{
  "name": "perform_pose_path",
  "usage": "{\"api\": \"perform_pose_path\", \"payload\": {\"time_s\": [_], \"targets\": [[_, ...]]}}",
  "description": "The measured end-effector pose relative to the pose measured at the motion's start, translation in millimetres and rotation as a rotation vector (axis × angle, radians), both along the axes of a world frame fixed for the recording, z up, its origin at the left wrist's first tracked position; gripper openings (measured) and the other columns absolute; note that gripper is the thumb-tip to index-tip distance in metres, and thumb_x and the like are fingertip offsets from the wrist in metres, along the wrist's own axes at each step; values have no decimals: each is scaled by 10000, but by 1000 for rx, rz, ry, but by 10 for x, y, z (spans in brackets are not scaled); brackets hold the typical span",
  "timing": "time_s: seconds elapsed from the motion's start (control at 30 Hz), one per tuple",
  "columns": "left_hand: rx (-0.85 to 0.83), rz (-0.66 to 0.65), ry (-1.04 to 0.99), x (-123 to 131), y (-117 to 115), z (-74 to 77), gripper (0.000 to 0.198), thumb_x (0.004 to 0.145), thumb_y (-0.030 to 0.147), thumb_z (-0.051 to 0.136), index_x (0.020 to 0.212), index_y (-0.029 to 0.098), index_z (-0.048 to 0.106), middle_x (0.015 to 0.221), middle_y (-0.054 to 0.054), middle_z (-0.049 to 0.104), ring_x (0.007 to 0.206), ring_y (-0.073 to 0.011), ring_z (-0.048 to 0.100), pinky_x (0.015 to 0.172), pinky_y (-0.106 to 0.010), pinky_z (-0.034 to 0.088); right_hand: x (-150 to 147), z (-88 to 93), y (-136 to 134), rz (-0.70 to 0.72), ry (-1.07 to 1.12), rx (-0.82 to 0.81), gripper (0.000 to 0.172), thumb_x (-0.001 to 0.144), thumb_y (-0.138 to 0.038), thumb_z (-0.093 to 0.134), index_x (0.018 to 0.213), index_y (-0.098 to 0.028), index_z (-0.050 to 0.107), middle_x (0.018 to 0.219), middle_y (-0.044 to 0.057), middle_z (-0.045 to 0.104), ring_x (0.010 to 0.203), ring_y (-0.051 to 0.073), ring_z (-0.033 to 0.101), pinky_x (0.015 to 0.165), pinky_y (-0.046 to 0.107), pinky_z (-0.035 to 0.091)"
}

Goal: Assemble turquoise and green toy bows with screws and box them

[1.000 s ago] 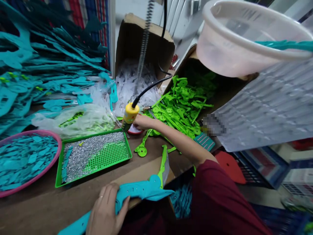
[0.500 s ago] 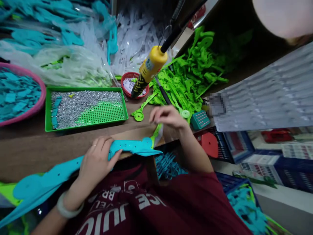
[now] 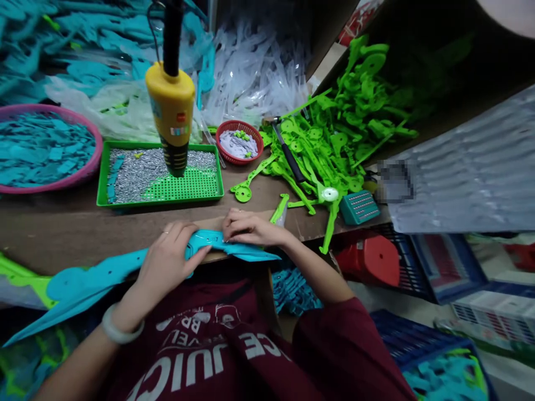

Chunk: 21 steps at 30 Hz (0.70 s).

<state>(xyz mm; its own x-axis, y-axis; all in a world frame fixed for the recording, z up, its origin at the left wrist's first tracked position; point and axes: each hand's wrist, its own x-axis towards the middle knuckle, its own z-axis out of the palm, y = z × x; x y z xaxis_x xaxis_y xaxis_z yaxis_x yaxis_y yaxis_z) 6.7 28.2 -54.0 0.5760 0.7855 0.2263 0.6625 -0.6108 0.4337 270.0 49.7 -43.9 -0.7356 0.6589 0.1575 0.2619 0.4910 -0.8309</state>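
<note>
A long turquoise plastic part point(image 3: 98, 270) lies along the table's near edge, with green plastic point(image 3: 25, 275) attached or lying at its left end. My left hand point(image 3: 169, 259) is closed around its middle, thumb on the near side, pressing it down. My right hand point(image 3: 253, 227) rests at the part's right section with fingertips pinched together against its surface; whatever is between them is too small to make out. Above the green tray point(image 3: 184, 197) of small silvery screws point(image 3: 140, 175) hangs a yellow electric screwdriver point(image 3: 172, 108), touched by neither hand.
A pink basket point(image 3: 98, 145) of turquoise pieces stands left. Behind are a red basket point(image 3: 259, 146) and clear plastic bags point(image 3: 259, 78). Lime-green parts point(image 3: 334, 133) are heaped right, with a hammer point(image 3: 288, 153) among them. A teal block point(image 3: 360, 207) sits at the right edge.
My right hand has come left and down onto the turquoise part. The hanging screwdriver has swung left, from near the red basket to over the screw tray. My left hand keeps its hold.
</note>
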Motion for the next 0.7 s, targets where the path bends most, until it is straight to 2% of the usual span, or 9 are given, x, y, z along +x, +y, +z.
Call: {"api": "perform_pose_path", "payload": {"time_s": [0.2,0.33,0.4,0.47,0.5,0.57,0.63,0.7], "targets": [[-43,10,-8,28,6,-19,383,988,476,500,1156,141,576,1095,-139,656,1072,-322,603,914,-457,515,-61,-21,20,29,-99,51,253,1007,-297,501,964,-156,707,985,91,598,992,179,563,918,319,470],[-34,13,-26,22,-8,21,425,991,500,485,1198,138,565,1132,-149,650,1104,-322,600,940,-458,511,-76,-22,5,11,-156,-9,233,1002,-283,506,979,-166,706,1018,87,579,988,171,571,907,305,485],[-29,26,-19,-124,-31,50,484,1000,509,451,1285,126,527,1233,-176,616,1176,-339,578,980,-477,495,-55,-12,-28,-17,-110,-52,190,982,-293,555,994,-162,692,1033,89,607,995,172,592,915,314,493],[-32,38,34,-382,-60,60,526,1002,506,425,1362,127,488,1281,-186,595,1183,-352,580,965,-485,498,-45,13,-77,-136,-85,-84,236,944,-334,627,1098,-158,659,1048,91,648,966,180,615,885,327,510],[-30,36,82,-531,-75,55,519,1001,496,416,1371,140,492,1244,-174,613,1130,-351,603,917,-476,513,-55,35,-103,-224,-104,-91,298,935,-354,640,1155,-153,637,1051,95,665,948,186,623,866,335,516],[9,7,183,-804,-106,45,449,997,461,403,1300,171,565,1033,-129,650,917,-324,642,757,-431,526,-117,102,-149,-347,-204,-94,343,946,-357,620,1204,-132,623,1067,117,688,951,206,635,866,357,514],[61,-27,266,-971,-142,64,369,994,381,394,1195,173,624,896,-104,620,750,-290,620,649,-395,500,-223,201,-183,-314,-304,-122,298,967,-321,582,1165,-109,649,1096,140,703,1002,226,645,913,376,498],[150,-24,314,-1008,-205,136,318,986,287,389,1141,160,636,926,-118,615,730,-278,616,639,-385,492,-330,324,-224,-189,-320,-188,271,970,-303,584,1136,-105,664,1109,136,717,1012,220,657,913,354,496]]}}
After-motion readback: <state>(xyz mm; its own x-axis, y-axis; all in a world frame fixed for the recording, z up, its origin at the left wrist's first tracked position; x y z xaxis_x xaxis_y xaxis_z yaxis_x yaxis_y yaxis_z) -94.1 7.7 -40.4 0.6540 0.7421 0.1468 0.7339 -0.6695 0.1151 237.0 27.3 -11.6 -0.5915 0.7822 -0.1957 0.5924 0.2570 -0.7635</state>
